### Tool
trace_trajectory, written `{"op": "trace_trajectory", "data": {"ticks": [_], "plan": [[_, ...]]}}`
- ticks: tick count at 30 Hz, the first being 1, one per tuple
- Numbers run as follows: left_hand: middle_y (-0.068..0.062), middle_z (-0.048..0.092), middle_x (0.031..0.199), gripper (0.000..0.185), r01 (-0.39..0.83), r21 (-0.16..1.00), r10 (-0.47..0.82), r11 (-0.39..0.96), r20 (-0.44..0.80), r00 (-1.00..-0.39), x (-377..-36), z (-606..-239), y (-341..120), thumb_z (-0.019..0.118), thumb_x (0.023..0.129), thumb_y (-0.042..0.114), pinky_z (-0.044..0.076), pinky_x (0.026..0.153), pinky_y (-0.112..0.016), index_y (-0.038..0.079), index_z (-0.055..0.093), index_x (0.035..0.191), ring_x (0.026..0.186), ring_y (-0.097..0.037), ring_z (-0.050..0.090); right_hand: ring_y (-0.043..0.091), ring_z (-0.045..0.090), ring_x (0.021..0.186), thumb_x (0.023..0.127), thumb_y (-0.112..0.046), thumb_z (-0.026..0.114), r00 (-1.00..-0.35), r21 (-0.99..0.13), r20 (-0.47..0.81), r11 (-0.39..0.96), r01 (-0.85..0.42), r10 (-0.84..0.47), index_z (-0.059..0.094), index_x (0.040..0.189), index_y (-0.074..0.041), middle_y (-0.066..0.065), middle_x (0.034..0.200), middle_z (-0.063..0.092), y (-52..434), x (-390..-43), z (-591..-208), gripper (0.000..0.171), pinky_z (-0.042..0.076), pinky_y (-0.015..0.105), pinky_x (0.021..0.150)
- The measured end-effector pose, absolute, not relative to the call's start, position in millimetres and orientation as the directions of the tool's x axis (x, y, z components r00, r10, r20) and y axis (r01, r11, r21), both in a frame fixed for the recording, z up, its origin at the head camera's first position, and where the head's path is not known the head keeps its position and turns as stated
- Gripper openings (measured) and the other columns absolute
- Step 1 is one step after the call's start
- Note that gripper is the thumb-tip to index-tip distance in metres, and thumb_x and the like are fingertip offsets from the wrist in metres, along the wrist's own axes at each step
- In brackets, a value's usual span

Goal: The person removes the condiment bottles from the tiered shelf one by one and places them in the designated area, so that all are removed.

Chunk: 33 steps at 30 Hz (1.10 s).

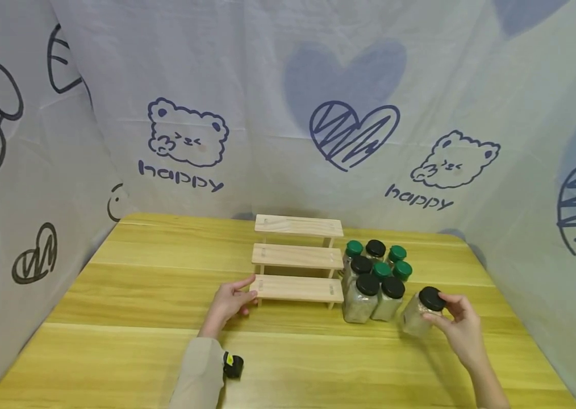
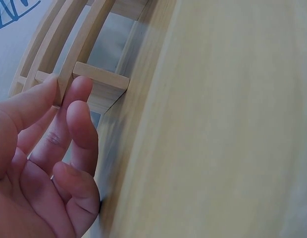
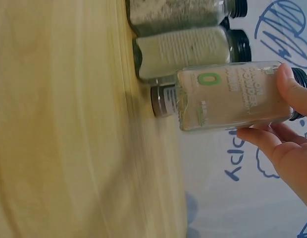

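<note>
A three-tier wooden step rack [image 1: 298,288] stands near the middle of the table. My left hand [image 1: 233,300] is at its left end; in the left wrist view, thumb and forefinger pinch the end of the lowest board [image 2: 69,74], and the other fingers curl below. My right hand [image 1: 459,326] holds a clear spice jar [image 1: 417,315] with a black lid [image 1: 432,298], gripping it near the top. The right wrist view shows brownish powder and a printed label with a green ring on this jar [image 3: 230,96]. Its base appears raised off the table.
Several spice jars [image 1: 362,304] with black or green lids stand grouped against the rack's right side. The wooden table [image 1: 140,341] meets a hanging white cloth [image 1: 267,113] with printed hearts and bears at its back. A black device [image 1: 233,366] is worn at the left wrist.
</note>
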<state>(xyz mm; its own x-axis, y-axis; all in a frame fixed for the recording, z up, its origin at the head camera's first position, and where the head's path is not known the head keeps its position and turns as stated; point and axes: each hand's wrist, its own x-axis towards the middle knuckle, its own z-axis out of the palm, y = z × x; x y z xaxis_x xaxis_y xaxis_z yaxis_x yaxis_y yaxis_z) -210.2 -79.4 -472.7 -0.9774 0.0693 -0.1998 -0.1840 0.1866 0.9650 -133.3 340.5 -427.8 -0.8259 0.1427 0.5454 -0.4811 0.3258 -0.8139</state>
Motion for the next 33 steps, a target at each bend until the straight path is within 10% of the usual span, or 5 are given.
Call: {"op": "trace_trajectory", "data": {"ticks": [33], "plan": [[-0.012, 0.067, 0.078, 0.044, -0.184, 0.965, 0.077, 0.187, -0.201, -0.977, -209, -473, -80, 0.060, 0.086, 0.013, 0.022, 0.034, -0.019, 0.014, 0.050, 0.129, 0.039, -0.010, 0.048, -0.009, 0.049, 0.089, 0.066, 0.019, 0.067, -0.901, -0.826, 0.421, 0.455, -0.333, 0.105, 0.047, 0.101, 0.015, -0.016, 0.094, 0.051, 348, -176, -450, 0.040, 0.042, 0.009, 0.073]]}}
